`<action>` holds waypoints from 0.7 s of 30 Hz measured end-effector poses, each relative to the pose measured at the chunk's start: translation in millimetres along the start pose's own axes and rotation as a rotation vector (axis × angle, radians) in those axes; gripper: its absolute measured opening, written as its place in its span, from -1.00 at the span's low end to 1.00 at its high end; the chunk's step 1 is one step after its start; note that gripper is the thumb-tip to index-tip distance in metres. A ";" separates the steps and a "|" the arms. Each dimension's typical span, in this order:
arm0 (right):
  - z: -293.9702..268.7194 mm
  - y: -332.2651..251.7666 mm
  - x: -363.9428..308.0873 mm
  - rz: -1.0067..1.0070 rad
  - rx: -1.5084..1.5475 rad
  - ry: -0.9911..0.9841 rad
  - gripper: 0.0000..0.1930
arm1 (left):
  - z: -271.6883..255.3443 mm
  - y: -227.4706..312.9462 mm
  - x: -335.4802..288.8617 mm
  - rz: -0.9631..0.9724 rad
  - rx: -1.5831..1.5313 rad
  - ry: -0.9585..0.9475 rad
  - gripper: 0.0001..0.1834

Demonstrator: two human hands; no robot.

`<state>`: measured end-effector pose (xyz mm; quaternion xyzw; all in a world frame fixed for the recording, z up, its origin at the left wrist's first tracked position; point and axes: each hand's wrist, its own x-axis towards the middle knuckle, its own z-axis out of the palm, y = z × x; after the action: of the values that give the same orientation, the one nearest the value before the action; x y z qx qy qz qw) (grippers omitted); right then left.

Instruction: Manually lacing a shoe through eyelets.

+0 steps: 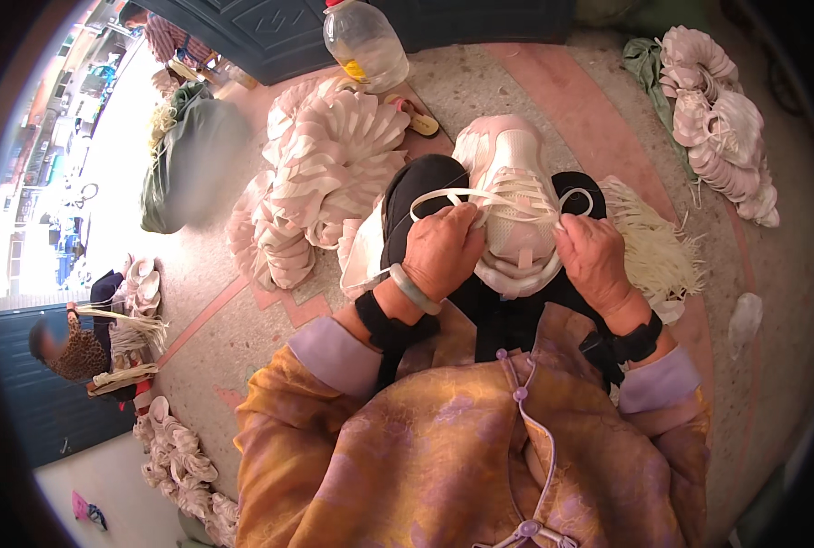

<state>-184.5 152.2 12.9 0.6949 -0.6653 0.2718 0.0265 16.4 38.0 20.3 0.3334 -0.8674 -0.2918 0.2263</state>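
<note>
A pale pink and white fabric shoe upper with cream lacing [514, 196] rests on the person's lap, across dark trousers, and everything else is placed from it. The left hand [443, 251] sits at the near left edge of the shoe upper, its fingers curled shut around a flat cream shoelace [443, 194] that loops out to the left and runs back across the lacing rows. The right hand [594, 260] lies at the near right edge of the upper, its fingertips pinched on the lace's other end, which curls up in a small loop just right of the upper. A pale green bangle [414, 290] circles the left wrist, and black straps wrap both wrists below it. To the right of the upper, touching the lap, lies a bundle of loose cream laces [653, 247]. Left of and beyond the upper, a large fanned heap of matching pink-white shoe uppers [320, 178] spreads over the speckled floor. Straight beyond that, a clear plastic jug with a red cap [364, 44] stands near a sandal [418, 116]. Far to the right of the upper, another pile of pink uppers [722, 123] lies by the wall. Well to the left, another person in a patterned top [73, 347] sits among more laces and uppers.
</note>
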 end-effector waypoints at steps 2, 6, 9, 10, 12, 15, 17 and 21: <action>1.5 -1.8 -1.7 -0.008 -0.034 0.002 -0.87 | -0.5 0.3 -1.9 -0.006 -0.004 -0.008 -0.78; -4.3 -11.3 3.2 0.007 -0.074 0.046 -0.87 | 2.8 -3.0 -4.3 0.047 -0.083 0.046 -0.77; -12.2 -26.8 14.9 -0.070 -0.090 0.116 -0.88 | 2.1 -5.6 -4.6 0.044 -0.143 0.051 -0.78; -13.1 -32.0 19.0 -0.132 -0.070 0.123 -0.88 | 1.3 -6.4 -4.5 0.040 -0.164 0.050 -0.79; -8.7 -41.3 27.7 -0.190 -0.107 0.078 -0.92 | 1.3 -7.4 -2.8 0.039 -0.180 0.034 -0.80; 10.9 -44.8 38.6 -0.306 -0.040 -0.006 -0.95 | 0.6 -6.5 -1.1 0.026 -0.202 0.010 -0.82; 25.7 -44.0 43.4 -0.322 -0.084 -0.047 -0.93 | 0.2 -5.7 -1.0 0.012 -0.207 -0.001 -0.83; 30.3 -43.6 47.8 -0.328 -0.067 -0.057 -0.93 | 2.0 -5.6 -2.4 0.046 -0.178 0.024 -0.82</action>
<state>-134.7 101.6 21.0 0.8002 -0.5522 0.2216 0.0748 19.4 37.1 14.7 0.2953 -0.8427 -0.3587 0.2721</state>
